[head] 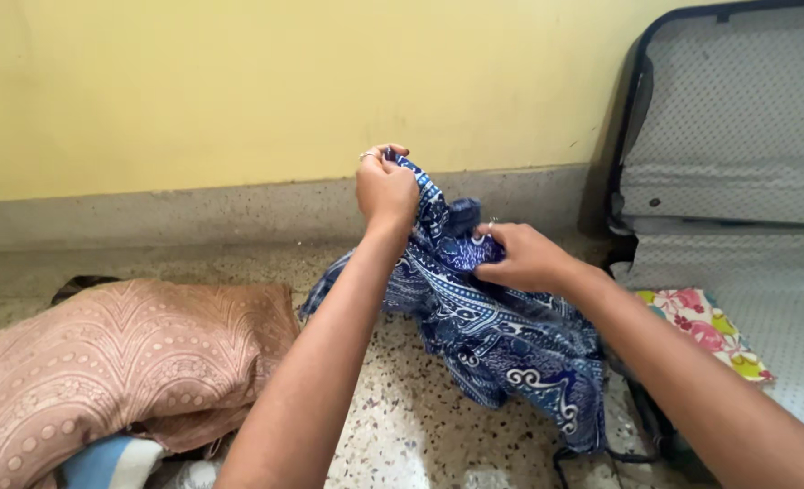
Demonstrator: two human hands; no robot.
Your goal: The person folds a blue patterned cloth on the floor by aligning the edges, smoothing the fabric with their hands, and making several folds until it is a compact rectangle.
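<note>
Both hands grip a blue patterned cloth held up above the speckled floor, in front of the yellow wall. The left hand is raised highest, its fingers curled tight into a fist around a bunched upper edge of the cloth; a ring shows on one finger. The right hand sits lower and to the right, fingers closed in a pinch on a fold near the cloth's middle, thumb pressed on top. How much fabric it has gathered underneath is hard to tell, since the palm faces down. Between the two hands the cloth is crumpled, and the rest hangs down in loose folds to the lower right, its bottom edge close to the floor.

To the left lies a pinkish-brown patterned fabric heaped on the floor, well apart from the hands. On the right an open grey suitcase leans against the wall, with a floral cloth lying in its lower half, just beside the right forearm.
</note>
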